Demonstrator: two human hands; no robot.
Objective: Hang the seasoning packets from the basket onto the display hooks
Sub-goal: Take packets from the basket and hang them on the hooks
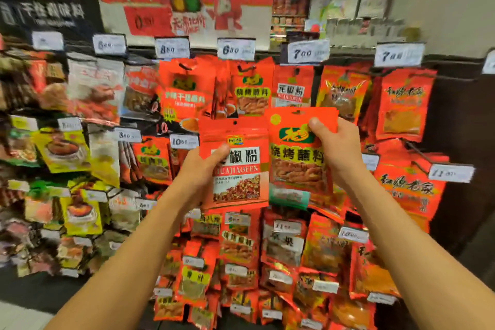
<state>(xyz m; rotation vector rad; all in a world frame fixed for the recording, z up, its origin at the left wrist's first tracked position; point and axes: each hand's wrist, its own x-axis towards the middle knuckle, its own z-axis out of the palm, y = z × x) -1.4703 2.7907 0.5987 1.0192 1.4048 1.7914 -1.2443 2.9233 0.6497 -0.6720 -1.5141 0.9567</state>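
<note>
Shop aisle, price tags [235, 49], hanging packets [401, 104], promotional banner [184, 0]

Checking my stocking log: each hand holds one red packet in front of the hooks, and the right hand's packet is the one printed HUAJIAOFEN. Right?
Not quite. In the head view, the HUAJIAOFEN packet is in the left hand; the right hand holds the other red packet. Each hand does hold one red packet in front of the hooks.

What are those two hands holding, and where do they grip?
Left hand pinches the pepper powder packet at its left edge; right hand grips the barbecue seasoning packet at its upper right.
</note>
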